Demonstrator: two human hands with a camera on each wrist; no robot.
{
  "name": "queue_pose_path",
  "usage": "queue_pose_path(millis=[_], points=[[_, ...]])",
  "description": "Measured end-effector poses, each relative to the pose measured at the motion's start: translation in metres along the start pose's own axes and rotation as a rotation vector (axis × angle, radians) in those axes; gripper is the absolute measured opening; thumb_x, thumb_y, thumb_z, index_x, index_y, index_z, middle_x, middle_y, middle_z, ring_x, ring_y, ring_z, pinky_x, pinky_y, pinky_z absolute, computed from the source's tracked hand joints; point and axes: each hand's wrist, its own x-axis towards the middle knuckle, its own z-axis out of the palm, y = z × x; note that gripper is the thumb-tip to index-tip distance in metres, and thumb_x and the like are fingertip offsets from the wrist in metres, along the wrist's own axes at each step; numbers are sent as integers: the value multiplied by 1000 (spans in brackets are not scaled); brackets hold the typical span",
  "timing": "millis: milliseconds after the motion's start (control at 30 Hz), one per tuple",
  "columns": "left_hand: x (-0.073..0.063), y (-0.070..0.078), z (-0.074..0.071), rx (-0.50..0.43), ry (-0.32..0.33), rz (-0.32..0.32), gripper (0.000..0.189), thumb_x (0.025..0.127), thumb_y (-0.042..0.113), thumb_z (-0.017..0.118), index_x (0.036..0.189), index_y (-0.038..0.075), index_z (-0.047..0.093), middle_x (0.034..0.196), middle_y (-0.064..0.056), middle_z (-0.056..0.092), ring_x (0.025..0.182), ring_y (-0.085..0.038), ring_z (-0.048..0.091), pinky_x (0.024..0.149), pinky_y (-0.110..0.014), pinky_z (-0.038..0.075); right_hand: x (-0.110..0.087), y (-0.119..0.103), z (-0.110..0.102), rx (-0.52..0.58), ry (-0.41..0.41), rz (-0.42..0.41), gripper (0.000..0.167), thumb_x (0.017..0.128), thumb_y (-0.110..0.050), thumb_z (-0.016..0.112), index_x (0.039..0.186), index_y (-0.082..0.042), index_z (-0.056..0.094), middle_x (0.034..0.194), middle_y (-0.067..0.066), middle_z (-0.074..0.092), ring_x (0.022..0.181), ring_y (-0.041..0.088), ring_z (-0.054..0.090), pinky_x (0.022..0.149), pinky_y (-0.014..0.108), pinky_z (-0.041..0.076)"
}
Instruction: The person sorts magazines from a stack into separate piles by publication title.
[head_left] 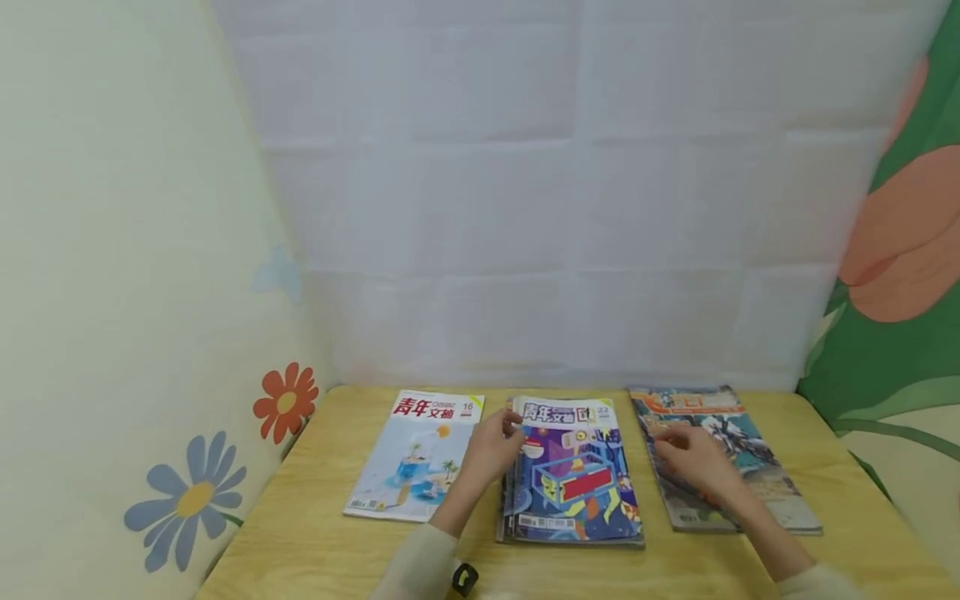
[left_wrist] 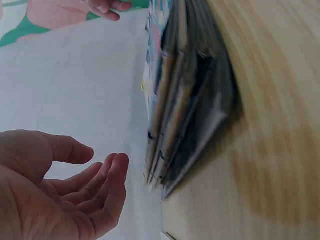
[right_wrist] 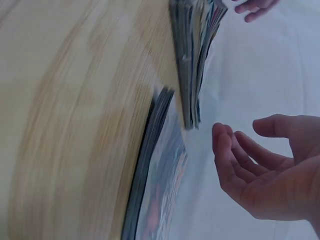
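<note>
A stack of magazines [head_left: 577, 471] lies in the middle of the table, with a purple cover on top and uneven spines. My left hand [head_left: 495, 446] is at the stack's left edge; in the left wrist view its fingers bend loosely, apart from the spines and with nothing between them. Over the right-hand pile of magazines [head_left: 757, 467], which has a grey-and-teal cover with orange lettering, hovers my right hand [head_left: 697, 462]. The right wrist view shows its fingers relaxed, holding nothing. A magazine [head_left: 408, 462] with a pale blue and white cover lies to the left, partly behind my left forearm.
The wooden table [head_left: 300, 517] meets a white cloth backdrop [head_left: 555, 208] at its far edge. Walls with painted flowers stand at left and right. A small black object [head_left: 465, 578] shows by the left sleeve.
</note>
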Motion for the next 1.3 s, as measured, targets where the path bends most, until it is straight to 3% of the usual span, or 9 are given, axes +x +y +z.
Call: queue_pose_path(millis=[100, 267, 367, 467, 633, 800, 1000, 1167, 1300], points=[[-4, -4, -5, 51, 6, 1, 26, 89, 9, 64, 112, -1, 68, 89, -7, 69, 71, -18, 62, 60, -34, 52, 2, -3, 7, 46, -46, 10, 39, 101, -17, 61, 128, 11, 60, 99, 13, 68, 79, 25, 66, 66, 39, 56], [-8, -6, -8, 140, -87, 6, 21, 90, 11, 67, 105, -2, 69, 87, -7, 68, 70, -17, 60, 59, -33, 52, 6, -5, 14, 100, -84, 59, 36, 99, -13, 63, 125, 13, 59, 99, 16, 66, 76, 27, 65, 64, 42, 58], [-8, -7, -5, 154, -131, -9, 19, 90, 11, 67, 102, -3, 71, 87, -8, 68, 70, -17, 59, 60, -33, 52, 7, -3, 17, 115, -102, 119, 39, 99, -13, 63, 125, 15, 57, 96, 16, 65, 76, 27, 65, 65, 41, 58], [-10, -10, 0, 139, -144, -9, 13, 91, 9, 66, 94, -2, 73, 78, -6, 65, 64, -16, 56, 54, -32, 48, 7, 2, 22, 130, -140, 190, 44, 100, -15, 62, 128, 17, 54, 95, 14, 66, 79, 26, 66, 69, 41, 58], [-16, -15, 4, 82, -117, -42, 11, 89, 5, 64, 88, -1, 74, 75, -6, 64, 62, -16, 55, 53, -31, 47, 9, 5, 35, 155, -194, 269, 38, 98, -12, 65, 124, 16, 59, 91, 13, 67, 78, 25, 68, 69, 39, 59], [-14, -16, 6, 23, -47, -74, 14, 87, 6, 68, 97, -3, 71, 88, -9, 67, 76, -20, 61, 65, -36, 55, 15, 0, 43, 93, -173, 267, 28, 92, -5, 70, 113, 12, 64, 87, 12, 67, 72, 22, 67, 65, 35, 59], [-15, -16, 12, -6, 9, -57, 13, 84, 5, 69, 96, 0, 67, 86, -6, 64, 77, -19, 60, 67, -35, 54, 15, -1, 46, 71, -136, 249, 26, 87, 1, 72, 109, 12, 63, 87, 12, 64, 70, 21, 67, 63, 34, 59], [-15, -14, 16, -45, 19, -49, 24, 80, 8, 72, 101, 2, 63, 87, -4, 64, 80, -19, 61, 70, -37, 54, 15, -1, 47, 98, -128, 247, 26, 86, 4, 73, 108, 12, 62, 87, 12, 64, 71, 21, 66, 62, 34, 59], [-14, -14, 19, -114, 4, -97, 31, 79, 8, 73, 107, 3, 62, 90, -4, 63, 83, -20, 60, 72, -38, 54, 15, 0, 47, 143, -128, 240, 25, 85, 6, 72, 107, 13, 61, 87, 13, 65, 71, 22, 66, 62, 35, 59]])
